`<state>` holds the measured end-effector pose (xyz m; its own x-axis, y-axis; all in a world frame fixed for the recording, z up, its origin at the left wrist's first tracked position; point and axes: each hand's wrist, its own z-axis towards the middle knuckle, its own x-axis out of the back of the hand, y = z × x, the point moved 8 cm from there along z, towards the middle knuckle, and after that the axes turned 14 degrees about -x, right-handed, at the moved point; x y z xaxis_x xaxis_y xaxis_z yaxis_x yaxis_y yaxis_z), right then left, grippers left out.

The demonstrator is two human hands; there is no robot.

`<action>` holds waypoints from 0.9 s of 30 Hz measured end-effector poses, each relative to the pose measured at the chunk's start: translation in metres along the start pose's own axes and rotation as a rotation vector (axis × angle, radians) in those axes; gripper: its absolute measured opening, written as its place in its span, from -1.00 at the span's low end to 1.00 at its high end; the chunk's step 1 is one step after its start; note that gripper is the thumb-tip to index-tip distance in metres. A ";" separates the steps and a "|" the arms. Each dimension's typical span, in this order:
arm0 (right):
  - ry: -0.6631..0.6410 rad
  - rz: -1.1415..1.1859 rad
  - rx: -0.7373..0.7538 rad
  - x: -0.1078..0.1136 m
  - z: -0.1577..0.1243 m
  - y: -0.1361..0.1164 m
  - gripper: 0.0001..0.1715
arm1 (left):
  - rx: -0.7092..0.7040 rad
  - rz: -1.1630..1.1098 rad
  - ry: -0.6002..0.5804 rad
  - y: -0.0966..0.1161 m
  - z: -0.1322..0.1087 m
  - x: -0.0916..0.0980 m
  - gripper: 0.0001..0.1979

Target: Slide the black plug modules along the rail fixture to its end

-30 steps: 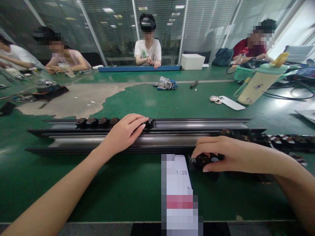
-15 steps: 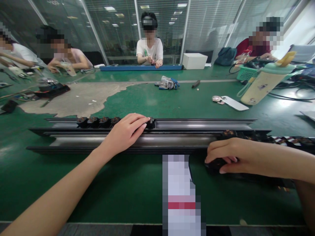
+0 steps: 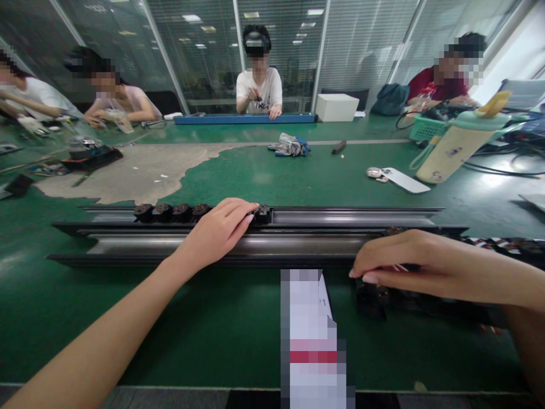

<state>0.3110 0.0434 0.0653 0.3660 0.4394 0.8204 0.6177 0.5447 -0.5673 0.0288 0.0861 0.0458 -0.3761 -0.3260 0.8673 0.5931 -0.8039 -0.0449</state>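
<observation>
Left of the left hand (image 3: 219,230), four small black blocks with copper-coloured tops (image 3: 162,213) stand in a row in the far long metal channel rail with black edges (image 3: 344,217). The left hand lies across the near long metal channel rail with black edges (image 3: 289,244), its fingertips at one separate small black block (image 3: 264,214) in the far rail; whether they pinch it or merely steady it, I cannot tell. Both rails run crosswise past this hand on the green counter (image 3: 204,329). Between the hands, closer to the body, lies a flat phone with a pale screen (image 3: 313,318), largely blurred out. The right hand (image 3: 409,258) is curled, thumb and finger close together over a small dark block with copper-coloured detail (image 3: 369,298) just in front of the near rail; its grip is hidden, so I cannot tell if it holds it. Beyond the right wrist, a line of black and silvery pieces (image 3: 506,245) stretches outward. The blocks look light and rigid, best taken by their black sides, sparing the likely delicate copper parts; the rails look stiff, smooth and rather slippery, best held by their outer edges.
</observation>
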 end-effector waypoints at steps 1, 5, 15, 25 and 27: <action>0.053 0.015 -0.013 0.007 0.000 0.002 -0.70 | -0.012 -0.007 -0.004 0.000 0.001 -0.001 -0.56; 0.344 0.025 -0.165 0.039 0.000 0.030 -0.65 | -0.075 -0.041 -0.034 0.005 0.013 -0.007 -0.58; 0.527 -0.160 -0.297 0.044 0.014 0.069 -0.58 | -0.060 -0.019 -0.193 0.035 0.082 -0.035 -0.62; 0.465 -0.188 -0.260 0.032 0.023 0.072 -0.37 | -0.109 -0.303 -0.141 0.062 0.108 -0.056 -0.67; 0.452 -0.211 -0.227 0.026 0.025 0.074 -0.34 | -0.131 -0.361 -0.141 0.068 0.115 -0.062 -0.68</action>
<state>0.3490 0.1136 0.0430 0.4497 -0.0406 0.8923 0.8265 0.3978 -0.3984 0.1742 0.1088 0.0454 -0.4366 0.0532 0.8981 0.3413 -0.9138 0.2201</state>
